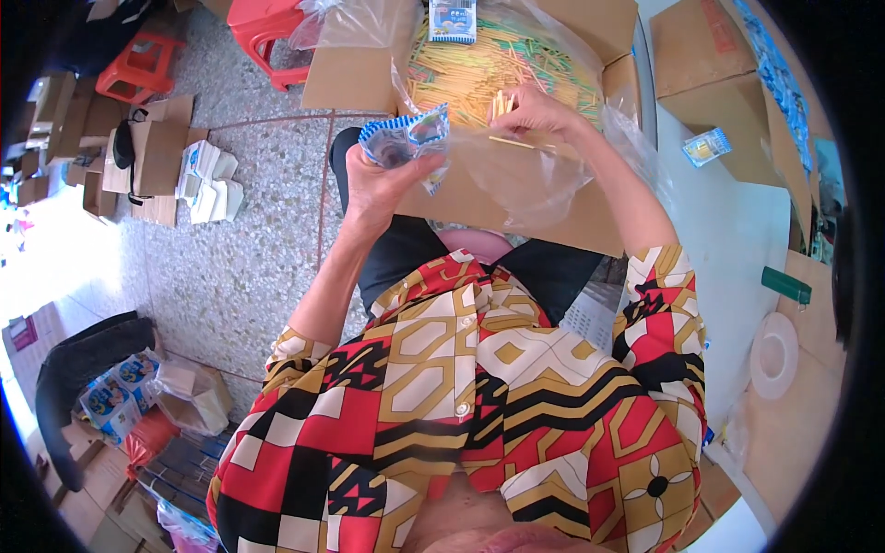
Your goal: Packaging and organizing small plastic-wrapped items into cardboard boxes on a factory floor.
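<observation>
My left hand (380, 184) is closed around a small blue-and-white plastic packet (406, 138), whose striped top edge gapes apart. Over the front edge of a big carton, my right hand (535, 112) pinches several thin pale-yellow sticks (501, 105). Below those fingers one more stick (512, 142) lies on the clear plastic liner (516, 180). The carton (562, 221) is filled with a heap of thin sticks (461, 76), mostly yellow and orange, with green ones at the right and back. On top of the heap rests another blue-and-white packet (452, 22).
Right of the carton, a small packet (706, 147) lies beside an open cardboard box (710, 55). A green object (785, 286) and a white ring (773, 355) are farther right. Red stools (267, 37) stand at the back left. White stacks (210, 182) sit on the speckled floor.
</observation>
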A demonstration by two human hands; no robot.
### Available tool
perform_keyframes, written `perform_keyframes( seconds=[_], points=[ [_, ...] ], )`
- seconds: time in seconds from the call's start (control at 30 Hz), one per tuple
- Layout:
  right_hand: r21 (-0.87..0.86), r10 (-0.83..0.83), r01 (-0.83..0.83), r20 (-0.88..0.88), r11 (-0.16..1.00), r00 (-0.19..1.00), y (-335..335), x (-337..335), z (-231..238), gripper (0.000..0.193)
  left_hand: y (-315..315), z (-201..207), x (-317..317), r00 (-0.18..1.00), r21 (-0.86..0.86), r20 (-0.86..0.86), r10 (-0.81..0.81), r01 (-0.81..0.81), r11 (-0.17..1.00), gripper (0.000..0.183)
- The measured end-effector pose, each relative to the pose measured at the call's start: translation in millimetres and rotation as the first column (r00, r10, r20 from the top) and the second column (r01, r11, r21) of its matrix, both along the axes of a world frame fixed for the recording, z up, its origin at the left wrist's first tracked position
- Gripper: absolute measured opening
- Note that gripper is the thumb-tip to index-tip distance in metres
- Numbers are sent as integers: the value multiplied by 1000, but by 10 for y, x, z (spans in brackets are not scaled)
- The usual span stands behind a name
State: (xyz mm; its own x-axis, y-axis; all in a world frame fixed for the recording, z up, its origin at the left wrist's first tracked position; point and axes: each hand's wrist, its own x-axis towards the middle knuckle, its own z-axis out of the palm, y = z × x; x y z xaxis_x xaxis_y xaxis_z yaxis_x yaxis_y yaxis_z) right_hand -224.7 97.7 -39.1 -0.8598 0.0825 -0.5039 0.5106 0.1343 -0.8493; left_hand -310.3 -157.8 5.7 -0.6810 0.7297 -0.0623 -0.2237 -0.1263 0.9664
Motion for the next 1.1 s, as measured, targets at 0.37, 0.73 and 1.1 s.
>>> perform_keyframes(
  seconds=[0.37,0.73,1.1],
  points=[
    [-70,-223,223,-556,972,800,-413,230,1288,9,174,0,36,989,-52,-133,-66,59,997,23],
    [276,-15,196,-545,941,838,-674,294,1343,8,352,-28,95,920,-113,-381,-94,54,992,18],
    [339,20,197,-542,920,840,-616,298,1321,19,450,49,102,942,-141,-313,-119,77,987,19]
  ],
)
